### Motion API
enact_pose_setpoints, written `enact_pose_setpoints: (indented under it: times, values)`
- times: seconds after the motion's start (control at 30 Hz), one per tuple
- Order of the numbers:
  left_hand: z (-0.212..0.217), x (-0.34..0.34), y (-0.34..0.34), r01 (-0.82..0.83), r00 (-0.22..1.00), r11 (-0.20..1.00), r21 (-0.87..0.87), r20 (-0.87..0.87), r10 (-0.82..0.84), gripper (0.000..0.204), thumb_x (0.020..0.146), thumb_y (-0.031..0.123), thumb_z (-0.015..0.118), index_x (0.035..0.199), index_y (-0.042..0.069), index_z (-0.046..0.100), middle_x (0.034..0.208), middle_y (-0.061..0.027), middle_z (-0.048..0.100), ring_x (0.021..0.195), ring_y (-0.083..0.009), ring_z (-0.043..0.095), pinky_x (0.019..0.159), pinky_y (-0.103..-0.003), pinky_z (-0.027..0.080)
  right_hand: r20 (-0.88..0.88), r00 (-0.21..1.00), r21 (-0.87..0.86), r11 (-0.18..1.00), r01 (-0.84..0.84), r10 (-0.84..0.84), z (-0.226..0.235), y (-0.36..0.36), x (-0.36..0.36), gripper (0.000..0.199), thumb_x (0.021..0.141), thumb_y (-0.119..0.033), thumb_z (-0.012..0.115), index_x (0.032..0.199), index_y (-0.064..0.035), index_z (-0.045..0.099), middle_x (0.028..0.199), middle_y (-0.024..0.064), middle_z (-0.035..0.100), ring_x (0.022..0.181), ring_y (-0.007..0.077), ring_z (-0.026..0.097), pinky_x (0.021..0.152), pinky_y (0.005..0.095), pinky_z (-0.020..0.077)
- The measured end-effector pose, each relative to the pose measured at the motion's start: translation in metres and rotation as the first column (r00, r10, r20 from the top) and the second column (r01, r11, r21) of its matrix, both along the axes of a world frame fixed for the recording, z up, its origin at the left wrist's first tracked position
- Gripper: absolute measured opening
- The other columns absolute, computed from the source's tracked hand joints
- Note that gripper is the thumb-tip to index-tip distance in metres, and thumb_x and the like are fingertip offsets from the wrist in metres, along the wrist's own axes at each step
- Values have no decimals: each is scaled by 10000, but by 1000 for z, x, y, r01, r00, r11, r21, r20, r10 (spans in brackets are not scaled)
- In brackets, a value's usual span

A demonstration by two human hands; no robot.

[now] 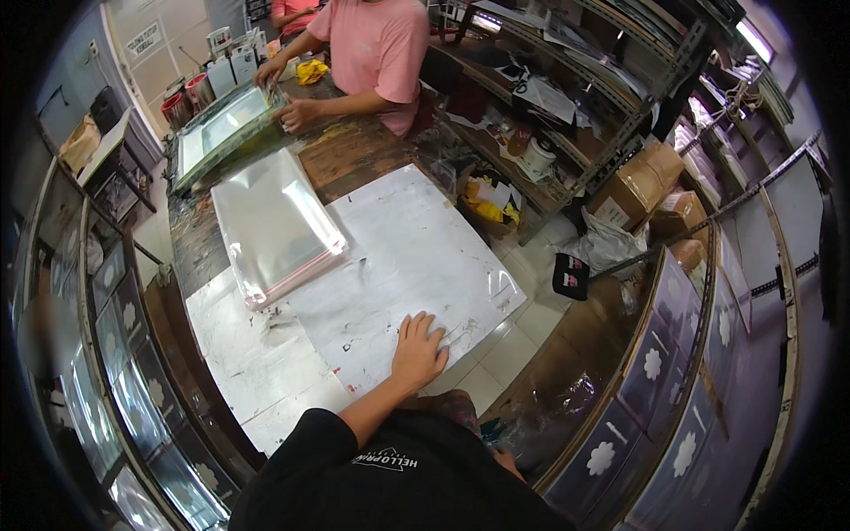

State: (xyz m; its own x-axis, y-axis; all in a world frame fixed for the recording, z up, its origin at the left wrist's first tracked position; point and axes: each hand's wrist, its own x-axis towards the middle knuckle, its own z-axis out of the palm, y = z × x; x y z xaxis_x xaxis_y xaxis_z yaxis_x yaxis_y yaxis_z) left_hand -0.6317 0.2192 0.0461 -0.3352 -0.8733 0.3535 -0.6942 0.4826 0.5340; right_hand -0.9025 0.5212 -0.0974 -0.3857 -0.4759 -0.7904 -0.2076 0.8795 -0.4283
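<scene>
My left hand (419,352) rests flat on a large white sheet (398,239) near its front edge, fingers stretched out and holding nothing. The sheet carries dark smudges and small red marks. Beyond my hand, to the left, lies a stack of clear plastic bags (276,226) with a reddish strip along the near edge. It partly overlaps the sheet. My right hand (506,462) shows only in part, low beside my body; its fingers cannot be made out.
Across the table a person in a pink shirt (382,53) handles a framed screen (221,133). Paint cans (200,90) stand behind it. Shelves (567,106) and cardboard boxes (639,184) are at the right. Racks of dark printed sheets (651,363) flank me.
</scene>
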Motion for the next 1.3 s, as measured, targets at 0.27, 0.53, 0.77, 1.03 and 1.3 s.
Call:
enact_pose_setpoints:
  times: [0.27,0.53,0.77,1.03,1.3]
  values:
    - [-4,-2,-14,40,999,997,-67,35,-38,344,814,209,680,1101,23,650,1313,-244,520,1309,-422,424,1138,-576,284,-80,975,-204,953,-222,210,-72,-97,-3,505,928,-383,601,1256,0,633,1220,231,664,1154,355,630,964,423,487]
    - [-27,-7,-27,92,995,987,-134,57,-85,368,792,176,698,1106,-4,631,1319,-266,494,1237,-447,444,1057,-563,337,-209,966,-219,956,-196,150,-49,-105,0,493,934,-419,557,1194,-12,654,1180,244,659,1113,406,620,946,479,490]
    - [-20,6,-25,97,993,995,-22,-59,-98,351,778,195,721,1069,3,686,1306,-283,509,1250,-446,443,1074,-534,331,-233,954,-112,969,-220,190,-98,-19,8,518,864,-418,603,1024,64,704,1044,277,699,931,431,684,828,508,522]
    - [5,41,-28,172,851,888,427,-519,85,317,910,172,666,1183,14,637,1204,-160,644,1154,-279,594,1005,-398,445,48,993,-112,989,-100,106,-58,-59,3,355,951,-255,632,1142,44,661,886,124,704,767,199,686,662,353,531]
    - [58,113,-25,-242,789,938,248,-512,339,376,883,138,691,1226,9,612,1172,-177,641,1111,-294,613,977,-376,464,120,987,-267,961,-69,104,-52,-104,-11,387,960,-259,620,1172,65,632,954,141,687,793,232,695,685,350,544]
